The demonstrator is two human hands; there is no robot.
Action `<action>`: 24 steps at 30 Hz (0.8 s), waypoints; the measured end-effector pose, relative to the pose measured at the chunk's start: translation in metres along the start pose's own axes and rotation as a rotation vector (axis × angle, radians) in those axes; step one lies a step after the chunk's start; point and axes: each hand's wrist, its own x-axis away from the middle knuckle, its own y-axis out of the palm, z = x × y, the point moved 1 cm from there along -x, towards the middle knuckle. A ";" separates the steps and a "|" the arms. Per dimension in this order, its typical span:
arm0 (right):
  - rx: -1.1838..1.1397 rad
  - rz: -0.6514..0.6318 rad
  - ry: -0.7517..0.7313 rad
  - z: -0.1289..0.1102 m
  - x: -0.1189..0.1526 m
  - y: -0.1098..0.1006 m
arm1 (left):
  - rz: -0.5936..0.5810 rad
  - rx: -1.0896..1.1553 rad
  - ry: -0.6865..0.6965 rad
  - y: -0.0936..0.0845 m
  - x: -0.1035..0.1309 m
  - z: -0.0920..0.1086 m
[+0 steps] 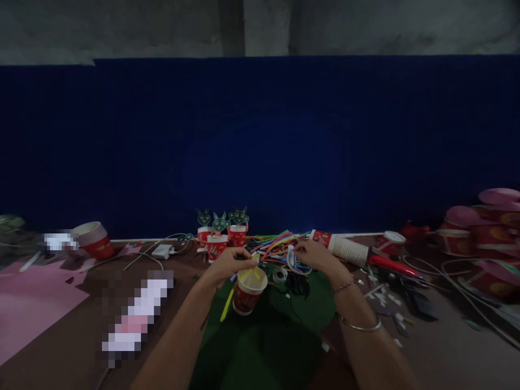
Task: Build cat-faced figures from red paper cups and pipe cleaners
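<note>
A red paper cup point(248, 292) with a white inside stands on dark green paper point(260, 346). Yellow strips point(227, 304) lie at its left side and over its rim. Above the cup, my left hand point(235, 264) pinches a small yellow and whitish piece at its fingertips. My right hand point(311, 253) is closed at the fingers on a small white item point(291, 255), perhaps a roll of tape. Between and beyond the hands lies a pile of coloured pipe cleaners point(280, 244).
Three decorated cups point(218, 246) stand at the back. A cup stack point(345, 248), red tool point(394, 266), black scissors point(298, 283) and scraps lie rightward. Pink paper point(36, 303), stacked cups point(95, 241) and a white charger point(162, 251) are leftward. Pink-topped cups point(491, 238) stand far right.
</note>
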 end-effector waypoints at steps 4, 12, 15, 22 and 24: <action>0.111 -0.042 0.018 0.004 0.000 0.003 | -0.007 0.097 -0.050 -0.009 0.002 0.000; 0.148 -0.154 -0.198 -0.040 0.005 0.032 | 0.088 -0.040 -0.092 -0.032 0.008 0.007; 0.211 -0.192 -0.196 -0.049 0.011 0.039 | 0.083 -0.030 -0.111 -0.040 0.011 0.008; 0.257 -0.135 0.003 -0.029 0.005 0.032 | 0.044 0.009 -0.124 -0.041 0.013 0.012; 0.256 -0.095 0.078 -0.021 0.000 0.030 | 0.021 0.025 -0.106 -0.035 0.012 0.011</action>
